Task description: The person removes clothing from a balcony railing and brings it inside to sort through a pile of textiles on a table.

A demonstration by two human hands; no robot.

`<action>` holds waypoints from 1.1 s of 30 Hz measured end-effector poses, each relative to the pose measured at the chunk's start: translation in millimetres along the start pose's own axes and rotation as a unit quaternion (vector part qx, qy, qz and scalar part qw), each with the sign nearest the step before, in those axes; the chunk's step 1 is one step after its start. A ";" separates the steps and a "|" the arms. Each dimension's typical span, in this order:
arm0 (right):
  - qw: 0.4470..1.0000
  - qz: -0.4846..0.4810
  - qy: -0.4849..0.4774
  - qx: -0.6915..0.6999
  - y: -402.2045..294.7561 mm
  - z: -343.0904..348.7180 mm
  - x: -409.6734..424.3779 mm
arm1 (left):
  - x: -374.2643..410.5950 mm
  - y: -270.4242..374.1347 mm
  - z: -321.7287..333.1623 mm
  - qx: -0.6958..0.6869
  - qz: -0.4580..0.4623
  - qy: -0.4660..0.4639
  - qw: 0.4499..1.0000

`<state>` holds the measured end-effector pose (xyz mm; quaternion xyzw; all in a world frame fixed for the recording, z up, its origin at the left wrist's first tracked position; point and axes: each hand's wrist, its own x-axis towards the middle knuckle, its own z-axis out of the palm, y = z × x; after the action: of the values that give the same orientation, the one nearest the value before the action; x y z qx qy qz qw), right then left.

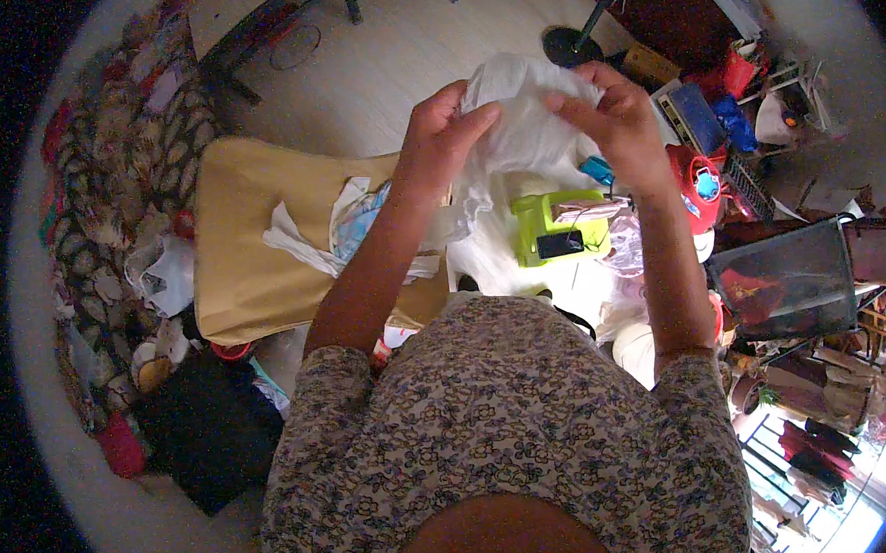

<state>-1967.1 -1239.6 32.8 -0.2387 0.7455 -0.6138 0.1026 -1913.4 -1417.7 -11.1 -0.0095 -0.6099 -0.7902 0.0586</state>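
A thin, translucent white plastic bag is stretched between both hands in front of the body. My left hand pinches its left edge between thumb and fingers. At the other side my right hand grips the bag's right edge; the thumb is slightly blurred. Below the left forearm lies a tan padded surface with white cloth strips and a blue-and-white patterned cloth on it. A lime-green plastic container stands beneath the bag, bearing a black phone-like object.
A patterned blanket spreads along the left. Nearby are a white plastic bag and a black square item. At right stand a red container, a blue box and a dark mesh bin. A round black stand base rests on the floor.
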 end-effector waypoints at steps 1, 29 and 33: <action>0.999 0.004 -0.033 0.008 -4.0 -6.2 0.6 | -0.9 4.1 -0.3 0.043 0.021 -0.012 0.999; 0.950 0.055 -0.218 -0.218 -24.3 -46.1 17.7 | -21.9 -18.5 21.7 0.220 0.022 -0.050 0.974; 0.961 0.054 -0.245 -0.119 -6.6 -54.4 20.9 | -16.9 -20.4 18.6 0.315 0.256 -0.071 0.911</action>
<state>-2007.9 -1203.5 54.3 -0.3519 0.7768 -0.4370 0.2859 -1899.8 -1393.2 -27.5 -0.2019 -0.8065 -0.5123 0.2152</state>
